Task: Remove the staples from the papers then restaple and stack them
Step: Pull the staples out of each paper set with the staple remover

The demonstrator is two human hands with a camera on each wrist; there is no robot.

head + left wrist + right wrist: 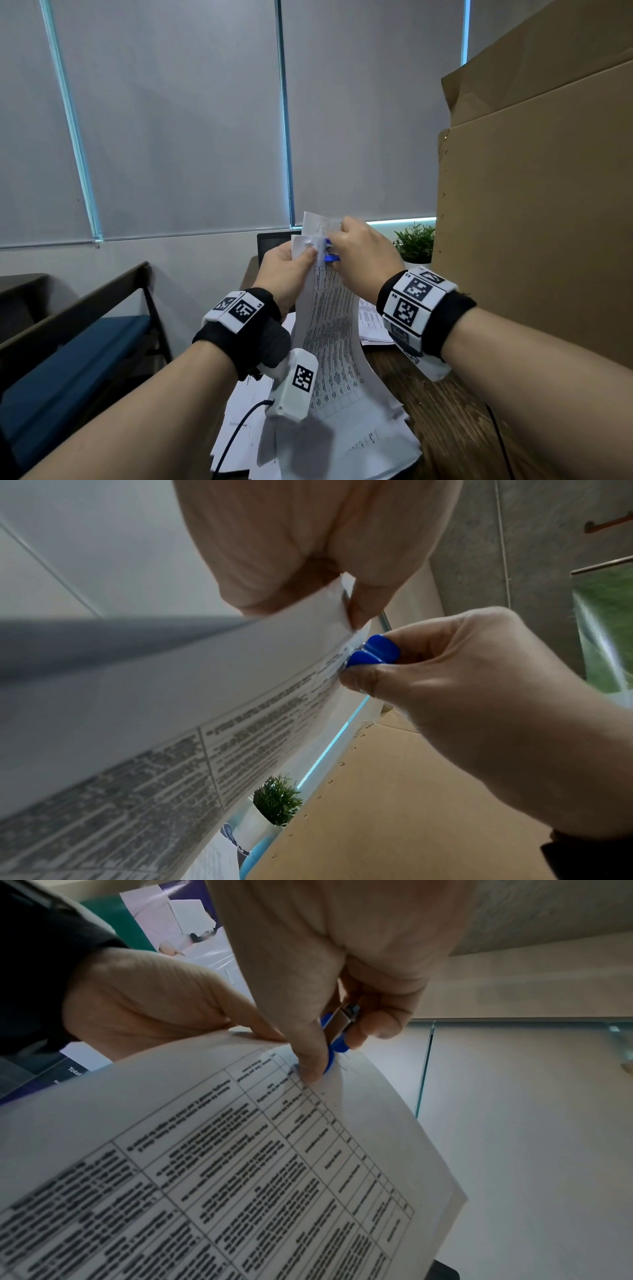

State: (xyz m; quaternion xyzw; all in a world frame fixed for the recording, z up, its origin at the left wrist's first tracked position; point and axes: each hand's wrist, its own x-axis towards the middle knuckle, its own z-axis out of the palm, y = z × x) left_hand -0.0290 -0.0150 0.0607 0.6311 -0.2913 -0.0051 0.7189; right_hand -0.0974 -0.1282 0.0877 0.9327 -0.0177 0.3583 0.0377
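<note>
While left hand (286, 265) pinches papers (329, 329), right hand (363, 255) squeezes blue staple remover (371, 651); metal body shows only right wrist view.

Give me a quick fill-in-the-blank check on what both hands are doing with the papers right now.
1. The right hand grips a staple remover whose handles are coloured ____.
2. The left hand pinches the top corner of the printed papers, which are held up in the ____, not flat on the table.
3. Behind the right hand, beside the cardboard box, stands a small green ____.

Missing words: blue; air; plant
</note>
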